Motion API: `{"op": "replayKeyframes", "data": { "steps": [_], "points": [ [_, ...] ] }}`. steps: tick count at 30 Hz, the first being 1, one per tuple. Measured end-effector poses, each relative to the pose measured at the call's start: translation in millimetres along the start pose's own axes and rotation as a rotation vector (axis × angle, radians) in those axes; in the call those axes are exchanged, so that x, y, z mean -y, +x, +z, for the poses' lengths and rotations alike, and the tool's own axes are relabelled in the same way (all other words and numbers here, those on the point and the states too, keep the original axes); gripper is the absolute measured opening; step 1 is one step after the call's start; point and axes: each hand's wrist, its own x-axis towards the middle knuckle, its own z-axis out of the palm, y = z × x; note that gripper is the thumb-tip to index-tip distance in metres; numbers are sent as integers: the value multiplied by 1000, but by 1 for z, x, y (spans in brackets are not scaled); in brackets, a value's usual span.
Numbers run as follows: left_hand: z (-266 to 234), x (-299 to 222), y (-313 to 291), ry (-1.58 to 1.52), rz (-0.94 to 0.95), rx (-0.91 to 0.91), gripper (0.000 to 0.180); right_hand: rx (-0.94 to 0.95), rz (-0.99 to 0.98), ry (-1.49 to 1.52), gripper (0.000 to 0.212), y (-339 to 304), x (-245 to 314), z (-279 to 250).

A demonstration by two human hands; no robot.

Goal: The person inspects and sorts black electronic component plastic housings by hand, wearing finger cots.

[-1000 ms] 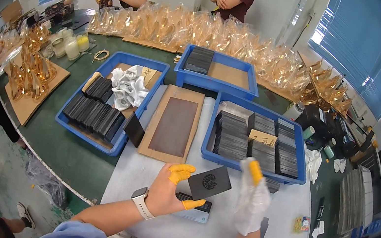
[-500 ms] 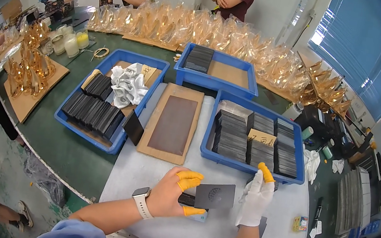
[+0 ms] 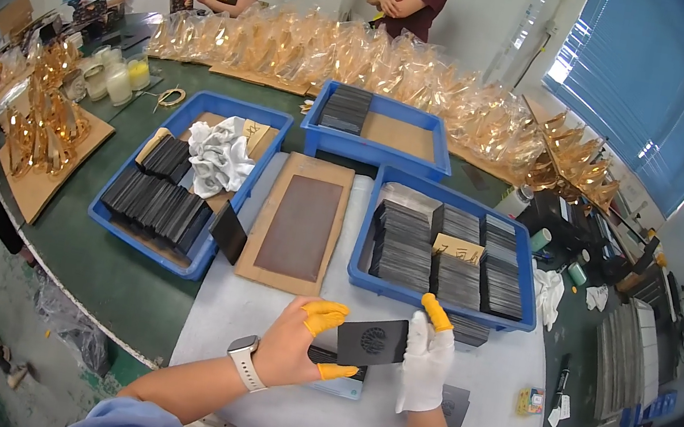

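Note:
Between my hands is a black card with a round emblem on its face, tilted up toward me. My left hand, with yellow finger cots, has its fingertips and thumb at the card's left end. My right hand, in a white glove with one yellow finger cot, grips the card's right edge. Partly hidden under the card and left thumb are more black cards and a light blue flat piece. A dark card lies right of my right wrist. Another dark stack sits just beyond my right fingers.
Blue trays of dark cards stand at left, right and back. A cardboard sheet with a brown panel lies between. One dark card leans on the left tray. Gold bagged items line the far edge; co-workers are beyond.
My right hand has moved left, from beside the card onto its right edge. The card's face has turned slightly. The whole view has shifted a little.

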Motion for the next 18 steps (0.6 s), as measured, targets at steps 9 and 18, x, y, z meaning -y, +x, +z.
{"op": "replayKeyframes", "data": {
  "steps": [9,18],
  "points": [
    [1,-1,-1,44,-50,18,74,122,112,85,55,-11,13,8],
    [-1,0,-2,58,-18,-24,74,-124,27,117,41,7,-6,-5]
  ]
}}
